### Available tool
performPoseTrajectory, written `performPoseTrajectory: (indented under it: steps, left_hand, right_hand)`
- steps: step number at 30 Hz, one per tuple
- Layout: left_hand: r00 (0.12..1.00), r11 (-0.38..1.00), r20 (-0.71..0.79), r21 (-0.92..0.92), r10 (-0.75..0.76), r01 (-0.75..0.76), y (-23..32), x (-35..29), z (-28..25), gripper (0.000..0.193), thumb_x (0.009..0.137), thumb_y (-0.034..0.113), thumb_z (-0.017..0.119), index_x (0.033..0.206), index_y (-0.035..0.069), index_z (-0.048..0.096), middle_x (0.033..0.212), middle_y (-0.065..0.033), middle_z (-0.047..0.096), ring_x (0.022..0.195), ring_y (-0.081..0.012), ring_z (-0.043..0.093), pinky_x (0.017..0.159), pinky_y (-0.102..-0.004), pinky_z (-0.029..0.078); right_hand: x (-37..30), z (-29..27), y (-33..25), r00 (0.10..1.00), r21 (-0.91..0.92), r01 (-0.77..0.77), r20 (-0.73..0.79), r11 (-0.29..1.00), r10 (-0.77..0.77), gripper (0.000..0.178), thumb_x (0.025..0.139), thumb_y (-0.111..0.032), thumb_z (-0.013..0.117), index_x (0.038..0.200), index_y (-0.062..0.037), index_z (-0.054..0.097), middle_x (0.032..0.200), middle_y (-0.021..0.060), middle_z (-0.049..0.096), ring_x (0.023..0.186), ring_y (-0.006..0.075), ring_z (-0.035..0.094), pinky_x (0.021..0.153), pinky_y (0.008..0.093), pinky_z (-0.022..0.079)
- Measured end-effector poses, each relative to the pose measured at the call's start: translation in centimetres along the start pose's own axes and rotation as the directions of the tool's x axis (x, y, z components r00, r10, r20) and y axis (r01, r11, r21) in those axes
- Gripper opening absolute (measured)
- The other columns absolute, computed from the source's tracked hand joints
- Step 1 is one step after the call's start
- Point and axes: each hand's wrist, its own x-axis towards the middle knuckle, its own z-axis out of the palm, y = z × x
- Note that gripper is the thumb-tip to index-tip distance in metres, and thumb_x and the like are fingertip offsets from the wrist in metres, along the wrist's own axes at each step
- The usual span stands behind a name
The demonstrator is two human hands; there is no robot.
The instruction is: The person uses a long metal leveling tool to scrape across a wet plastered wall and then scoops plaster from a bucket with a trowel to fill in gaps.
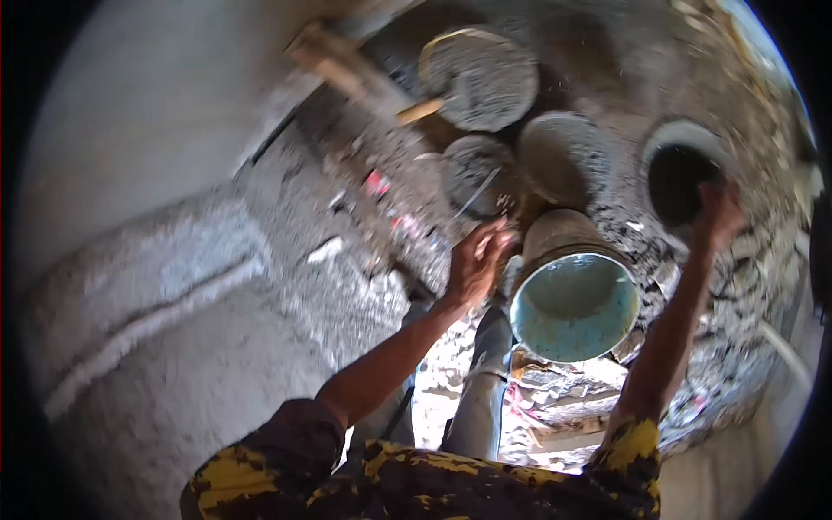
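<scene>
The right hand (724,212) is at the grey bucket (683,130), toward the floor's (628,82) right edge; blur hides finger state. The left hand (475,264), fingers loosely spread, is beside the tilted bucket (572,336). Caution: uneven rubble (737,303) could overturn either bucket.

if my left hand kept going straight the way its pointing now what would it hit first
Your left hand would probably first meet the round grey-filled container ahead and slightly right; depth is unclear, so it might instead clip the smaller grey-filled bucket beside it.
</scene>
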Motion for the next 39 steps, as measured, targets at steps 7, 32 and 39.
performPoseTrajectory:
  steps: [7,32,39]
  left_hand:
    - [0.992,0.993,-0.050,-0.026,0.112,-0.113,2.3,-3.6,-7.1,0.044,0.093,0.023,0.053,0.129,-0.001,0.042,0.117,-0.0189,0.056,0.106,-0.0235,0.056,0.089,-0.0344,0.046]
    - [0.654,0.785,-0.435,-0.293,-0.618,0.546,-5.6,-36.3,-66.9,0.075,0.067,0.022,0.077,0.124,0.012,0.030,0.090,-0.0053,0.057,0.078,-0.0170,0.057,0.073,-0.0419,0.047]
    - [0.888,0.985,-0.429,-0.116,-0.165,0.127,-22.6,-48.6,-72.8,0.043,0.071,0.017,0.061,0.112,0.004,0.060,0.113,-0.0106,0.060,0.104,-0.0187,0.056,0.080,-0.0299,0.048]
  right_hand:
    - [-1.3,-21.9,-30.1,0.856,0.591,-0.517,0.373,0.620,0.358,0.035,0.095,-0.020,0.041,0.115,0.0053,0.056,0.105,0.0107,0.058,0.062,0.0071,0.036,0.059,0.0208,0.035]
    - [-37.7,-10.8,-84.9,0.094,0.932,0.243,0.253,0.269,-0.963,0.019,0.074,-0.018,0.065,0.092,-0.0122,0.066,0.084,0.0090,0.064,0.077,0.0238,0.062,0.072,0.0392,0.048]
    - [-26.2,5.4,-67.1,0.439,0.362,-0.392,0.881,0.845,-0.174,0.040,0.080,-0.030,0.062,0.114,-0.0137,0.050,0.107,0.0086,0.055,0.096,0.0232,0.057,0.077,0.0404,0.050]
